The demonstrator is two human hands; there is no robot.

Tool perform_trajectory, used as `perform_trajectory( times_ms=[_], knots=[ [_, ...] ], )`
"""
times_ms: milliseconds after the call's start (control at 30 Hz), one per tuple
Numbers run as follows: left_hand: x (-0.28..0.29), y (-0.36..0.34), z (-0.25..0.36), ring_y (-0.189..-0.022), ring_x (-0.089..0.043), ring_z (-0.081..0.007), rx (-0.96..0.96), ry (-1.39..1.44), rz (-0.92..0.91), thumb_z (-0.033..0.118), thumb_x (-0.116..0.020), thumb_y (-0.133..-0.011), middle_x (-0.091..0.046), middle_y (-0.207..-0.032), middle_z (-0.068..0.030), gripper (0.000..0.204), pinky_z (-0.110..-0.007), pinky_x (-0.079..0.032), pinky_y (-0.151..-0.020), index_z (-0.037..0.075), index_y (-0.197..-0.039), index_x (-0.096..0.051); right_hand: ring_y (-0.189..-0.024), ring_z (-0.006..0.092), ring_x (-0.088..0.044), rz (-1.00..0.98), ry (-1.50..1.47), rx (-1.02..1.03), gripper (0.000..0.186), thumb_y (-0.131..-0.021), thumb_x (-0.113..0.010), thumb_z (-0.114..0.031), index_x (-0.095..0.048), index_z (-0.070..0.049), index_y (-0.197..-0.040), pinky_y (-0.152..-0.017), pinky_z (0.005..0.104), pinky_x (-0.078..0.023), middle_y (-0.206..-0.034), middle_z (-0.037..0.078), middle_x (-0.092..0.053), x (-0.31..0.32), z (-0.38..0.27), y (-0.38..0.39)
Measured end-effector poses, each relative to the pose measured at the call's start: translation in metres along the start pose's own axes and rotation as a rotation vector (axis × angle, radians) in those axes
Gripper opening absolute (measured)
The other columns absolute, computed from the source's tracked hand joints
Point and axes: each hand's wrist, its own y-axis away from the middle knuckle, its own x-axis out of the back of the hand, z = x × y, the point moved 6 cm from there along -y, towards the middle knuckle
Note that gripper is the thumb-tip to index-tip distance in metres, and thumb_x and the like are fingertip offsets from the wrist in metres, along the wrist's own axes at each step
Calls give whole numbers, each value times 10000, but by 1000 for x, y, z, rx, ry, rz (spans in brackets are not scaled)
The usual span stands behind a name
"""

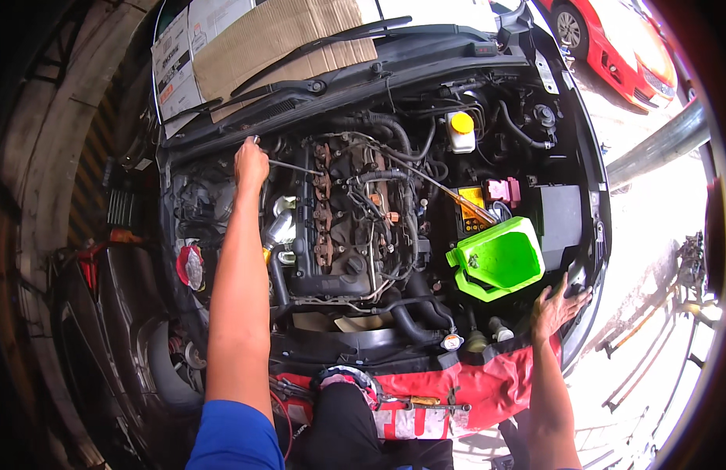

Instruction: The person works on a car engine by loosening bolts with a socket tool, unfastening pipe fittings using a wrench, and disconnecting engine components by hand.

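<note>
My left hand (252, 166) is closed in a fist at the rear left of the engine bay. A shiny metal end of a tool (256, 140) shows above the fist; the rest is hidden by my fingers. From beside the fist a thin metal rod (294, 167) runs right to the engine (332, 227); I cannot tell whether it belongs to that tool. My right hand (559, 308) lies open with spread fingers on the car's front right edge. Close to it sits a cut-open bright green plastic jug (500, 258). A long screwdriver with an amber handle (474, 210) slants over the engine bay.
A red cover (488, 384) drapes the car's front, with wrenches (449, 406) on it. Cardboard (285, 47) covers the windshield. A white reservoir with a yellow cap (462, 135) stands at the rear right. A red car (614, 47) and a grey post (660, 145) are beyond.
</note>
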Motion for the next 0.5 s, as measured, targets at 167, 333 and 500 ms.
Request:
perform_trajectory(
  times_ms=[167,333,500],
  knots=[
    [-33,20,69,-1357,-538,-411,28,-138,126,304,-479,-1112,-615,-1396,-222,378,-596,-373,-1114,95,-1411,-580,-1633,506,-47,14,32,-2,722,-990,-680,-324,-401,-357,-1655,-1299,594,-173,-1760,307,-47,1,18,-3],
    [-27,29,97,-1189,-634,-361,-287,-199,296,378,-451,-1134,-692,-1233,-150,388,-548,-446,-1005,90,-1272,-672,-1633,507,-39,-2,35,1,712,-997,-677,-327,-403,-357,-1653,-1299,597,-170,-1759,310,-44,-2,12,0],
    [-20,20,75,-1139,-649,-351,-159,-216,429,387,-465,-1127,-731,-1104,-147,408,-542,-443,-993,79,-1094,-730,-1631,511,-39,5,26,18,702,-996,-679,-324,-416,-353,-1646,-1300,596,-169,-1755,314,-48,-2,8,3]
  ],
)
